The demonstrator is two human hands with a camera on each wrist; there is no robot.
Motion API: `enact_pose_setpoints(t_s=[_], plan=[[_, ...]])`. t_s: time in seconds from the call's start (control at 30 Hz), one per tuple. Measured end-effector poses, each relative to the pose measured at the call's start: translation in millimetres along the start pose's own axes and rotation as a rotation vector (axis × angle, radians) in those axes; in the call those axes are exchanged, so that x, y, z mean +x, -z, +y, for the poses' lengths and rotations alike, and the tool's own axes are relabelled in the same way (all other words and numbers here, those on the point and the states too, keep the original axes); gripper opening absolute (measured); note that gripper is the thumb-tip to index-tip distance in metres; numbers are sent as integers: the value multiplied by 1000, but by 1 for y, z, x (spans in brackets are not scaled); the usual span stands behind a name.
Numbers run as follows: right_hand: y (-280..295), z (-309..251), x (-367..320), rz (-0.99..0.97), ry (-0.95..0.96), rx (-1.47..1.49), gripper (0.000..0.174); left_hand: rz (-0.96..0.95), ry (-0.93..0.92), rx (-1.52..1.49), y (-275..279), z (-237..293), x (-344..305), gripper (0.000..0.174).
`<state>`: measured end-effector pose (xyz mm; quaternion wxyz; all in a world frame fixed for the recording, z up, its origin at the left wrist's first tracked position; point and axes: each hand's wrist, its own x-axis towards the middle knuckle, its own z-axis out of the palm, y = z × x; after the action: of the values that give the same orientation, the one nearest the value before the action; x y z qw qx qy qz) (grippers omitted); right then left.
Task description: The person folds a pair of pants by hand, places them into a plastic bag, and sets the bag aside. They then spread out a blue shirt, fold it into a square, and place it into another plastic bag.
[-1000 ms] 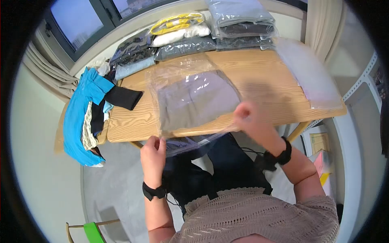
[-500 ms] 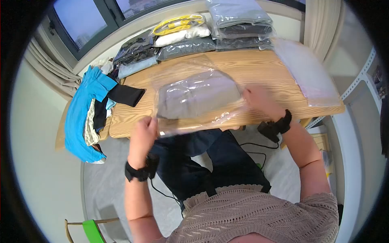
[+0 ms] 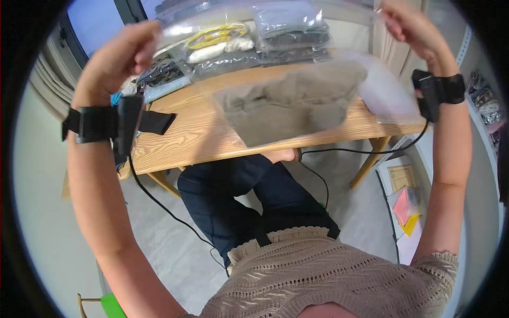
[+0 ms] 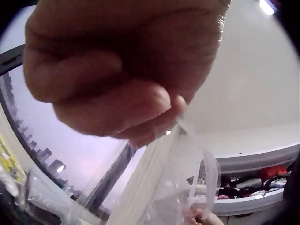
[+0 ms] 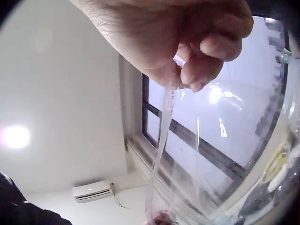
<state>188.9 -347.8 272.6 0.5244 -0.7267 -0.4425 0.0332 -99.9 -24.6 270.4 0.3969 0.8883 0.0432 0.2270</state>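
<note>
Both hands hold up a clear plastic bag (image 5: 161,126) by its top edge, high and far out in the head view. A folded grey-brown garment (image 3: 291,103) sits in the lower part of the bag, bunched along its upper side and tilted over the table. My left hand (image 3: 119,61) pinches the bag's left corner, fingers curled, and in the left wrist view the film (image 4: 173,187) runs down from the fingertips. At the other corner, my right hand (image 3: 413,32) pinches the edge between thumb and fingers.
Behind the bag, several packed garments (image 3: 291,40) are stacked on the wooden table (image 3: 180,140) below the window. A pile of flat clear bags (image 3: 392,103) lies at the table's right end. A black garment (image 3: 158,123) lies at the left. Cables (image 3: 169,206) hang from both wrist cameras.
Both hands have risen and moved forward and apart, lifting the bag with the garment from the table. The garment now appears bunched and tilted, where before it lay flat.
</note>
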Motion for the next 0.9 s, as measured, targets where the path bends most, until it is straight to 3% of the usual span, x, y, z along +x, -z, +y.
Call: enact_pose_setpoints(t_s=[0.03, 0.07, 0.13, 0.17, 0.23, 0.33, 0.47, 0.53, 0.6, 0.73, 0.8, 0.83, 0.87, 0.9], plan=[[10, -17, -2, 85, 5, 156, 29, -18, -18, -75, 12, 5, 6, 35], [18, -31, -5, 98, -1, 131, 29, 18, 52, -67, 24, 11, 5, 30], [29, -43, -4, 18, 103, 147, 28, 100, 58, -141, 38, 17, 5, 30], [28, -46, 0, 19, 109, 148, 28, 31, 43, -134, 52, 15, 10, 30], [16, -54, 12, 163, 34, 143, 27, 36, 38, -121, 40, 23, 14, 30], [2, -23, 54, 20, -94, 133, 23, 54, 152, -6, 35, 6, 28, 30], [-31, -1, 84, 53, -147, 100, 21, 265, 354, 63, 22, 3, 44, 36], [-35, -5, 91, 140, -130, 116, 21, 332, 298, 91, 23, 9, 47, 36], [-37, -2, 92, 253, 48, 297, 21, 396, 79, -7, 22, 12, 42, 36], [-48, 26, 49, 177, 145, 218, 27, 343, -68, 199, 4, -17, 14, 33], [-68, 53, 4, 71, 245, 153, 25, 347, 18, 194, -25, -49, -15, 33], [-78, 67, -18, 8, 150, 108, 24, 391, 111, 209, -45, -65, -32, 31], [-89, 84, -40, -57, 56, 62, 24, 334, 188, 202, -64, -86, -50, 28], [-102, 111, -61, -123, -49, 123, 23, 211, 151, 199, -78, -112, -70, 27]])
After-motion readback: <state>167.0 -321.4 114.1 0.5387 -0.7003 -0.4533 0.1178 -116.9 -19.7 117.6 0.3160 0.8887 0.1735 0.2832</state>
